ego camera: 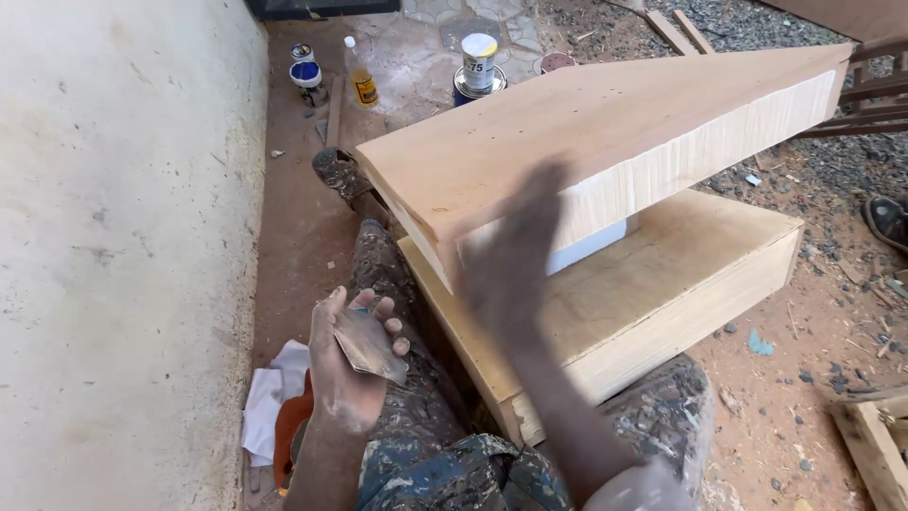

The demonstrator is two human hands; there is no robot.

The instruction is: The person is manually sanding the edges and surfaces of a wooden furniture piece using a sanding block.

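My left hand (350,364) holds a small flat metal scraper blade (367,345) over my left thigh. My right hand (515,255) is blurred with motion, palm flat and fingers spread, against the near end of a thick tapered wooden block (605,132). That block lies tilted across a lower pale wooden box (662,284), which rests on my legs in paint-stained camouflage trousers (426,445). A white piece (586,248) shows between the two wooden pieces.
A rough plastered wall (113,246) fills the left. Beyond the wood stand a tin with a yellow lid (479,62), a small bottle of yellow liquid (360,76) and a small blue-and-white pot (305,74). White rags (270,397) lie by my hip. Gravel and wood offcuts (875,445) lie to the right.
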